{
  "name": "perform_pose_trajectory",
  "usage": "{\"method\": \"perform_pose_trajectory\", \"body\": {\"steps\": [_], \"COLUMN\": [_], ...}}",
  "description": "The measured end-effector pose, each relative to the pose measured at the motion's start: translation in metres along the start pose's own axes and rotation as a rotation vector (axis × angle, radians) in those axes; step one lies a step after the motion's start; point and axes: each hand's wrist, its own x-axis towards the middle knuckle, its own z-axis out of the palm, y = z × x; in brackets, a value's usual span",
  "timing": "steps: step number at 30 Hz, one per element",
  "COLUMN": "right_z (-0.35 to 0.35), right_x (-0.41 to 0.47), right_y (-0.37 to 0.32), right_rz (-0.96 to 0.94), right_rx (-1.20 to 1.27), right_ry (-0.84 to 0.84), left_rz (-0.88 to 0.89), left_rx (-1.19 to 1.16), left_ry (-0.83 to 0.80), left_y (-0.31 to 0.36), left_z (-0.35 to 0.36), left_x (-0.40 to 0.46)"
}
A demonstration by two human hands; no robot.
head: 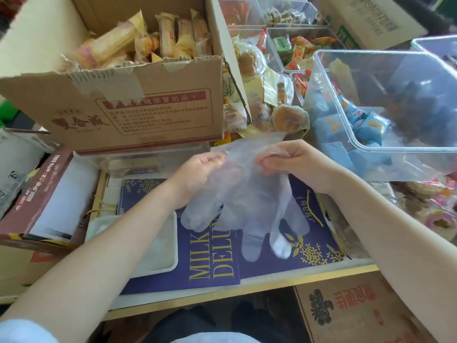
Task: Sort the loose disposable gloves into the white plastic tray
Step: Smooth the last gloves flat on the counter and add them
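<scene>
Here we have a clear disposable glove (pixel 247 206) held up by its cuff, its plastic digits dangling above the purple gift bag (pixel 210 263) on the desk. Our left hand (pixel 197 169) pinches one side of the cuff between thumb and curled fingers; our right hand (pixel 294 162) has its fingers bunched round the other side. The white plastic tray (pixel 176 233) sits lower left, just beside the bag, partly under our left forearm — more film seems to lie in it already. The risk, we judge, is the flimsy film — it may cling to our skin on release, or drift past the tray's rim.
</scene>
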Motion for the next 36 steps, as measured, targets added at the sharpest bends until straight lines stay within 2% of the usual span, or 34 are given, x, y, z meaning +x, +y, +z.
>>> {"method": "perform_pose_trajectory", "body": {"steps": [6, 8, 12, 16, 18, 20, 22, 24, 26, 28, 31, 35, 36], "right_z": [0.015, 0.019, 0.024, 0.024, 0.021, 0.019, 0.024, 0.034, 0.042, 0.044, 0.044, 0.039, 0.039], "right_x": [0.008, 0.01, 0.011, 0.012, 0.011, 0.007, 0.004, 0.005, 0.012, 0.019, 0.019, 0.02, 0.02], "right_y": [0.015, 0.016, 0.01, 0.016, 0.02, 0.019, 0.011, 0.004, 0.003, 0.006, 0.004, 0.005, 0.006], "right_rz": [0.087, 0.091, 0.068, 0.113, 0.168, 0.138, 0.013, -0.075, -0.105, -0.104, -0.089, 0.008, 0.03], "right_rx": [-0.117, -0.185, -0.286, -0.391, -0.537, -0.727, -0.835, -0.946, -1.014, -1.031, -0.89, -0.759, -0.726], "right_ry": [0.122, 0.146, 0.159, 0.176, 0.22, 0.236, 0.178, 0.048, -0.055, -0.077, -0.1, -0.228, -0.234], "left_rz": [-0.043, 0.019, 0.082, 0.079, 0.067, 0.061, 0.075, 0.105, 0.12, 0.135, 0.177, 0.163, 0.147], "left_rx": [-0.214, -0.123, -0.026, 0.071, 0.108, 0.156, 0.229, 0.291, 0.379, 0.465, 0.453, 0.528, 0.474], "left_ry": [-0.058, -0.055, -0.146, -0.116, -0.095, -0.095, -0.132, -0.17, -0.171, -0.178, -0.197, -0.142, -0.141], "left_y": [-0.006, -0.012, -0.008, -0.011, -0.013, -0.01, -0.008, -0.004, -0.002, -0.001, 0.001, -0.002, -0.004], "left_z": [0.004, 0.004, 0.007, 0.006, 0.006, 0.005, 0.004, 0.003, 0.001, 0.0, -0.002, -0.007, -0.008], "left_x": [-0.016, -0.016, -0.021, -0.022, -0.022, -0.023, -0.022, -0.021, -0.02, -0.021, -0.023, -0.025, -0.026]}}
